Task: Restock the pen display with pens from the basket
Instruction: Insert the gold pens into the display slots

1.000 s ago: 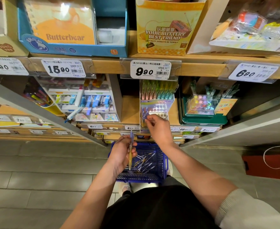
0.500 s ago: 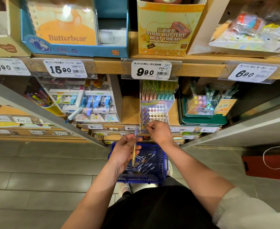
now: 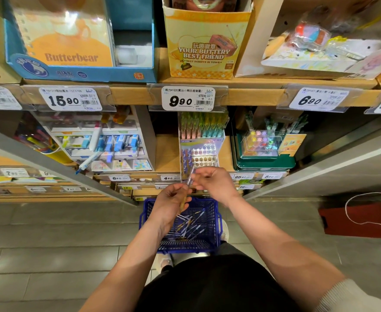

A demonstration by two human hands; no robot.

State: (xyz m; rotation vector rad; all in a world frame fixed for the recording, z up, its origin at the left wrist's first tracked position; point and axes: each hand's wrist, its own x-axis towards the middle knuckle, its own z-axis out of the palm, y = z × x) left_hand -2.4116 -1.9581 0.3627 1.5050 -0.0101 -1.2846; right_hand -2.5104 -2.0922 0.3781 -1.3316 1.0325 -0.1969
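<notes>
A blue basket [image 3: 217,224] on the grey tiled floor [image 3: 50,233] holds loose pens [image 3: 190,224]. Above it the left hand [image 3: 171,203] grips one pen [image 3: 189,180]. The right hand [image 3: 216,183] curls at its tip, grip unclear, just below the partly filled pen display [image 3: 201,154] on the shelf [image 3: 167,154].

Pens [image 3: 190,222] in blue basket [image 3: 185,248], display [image 3: 204,154] part-filled

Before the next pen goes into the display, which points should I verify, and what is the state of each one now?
1. Left hand grips a pen: ok.
2. Right hand is at the pen's upper end: ok. Whether it pinches it: cannot tell.
3. Pen display has free holes: ok.
4. Loose pens remain in the basket: ok.
5. Which pen end points towards the display: cannot tell.
</notes>
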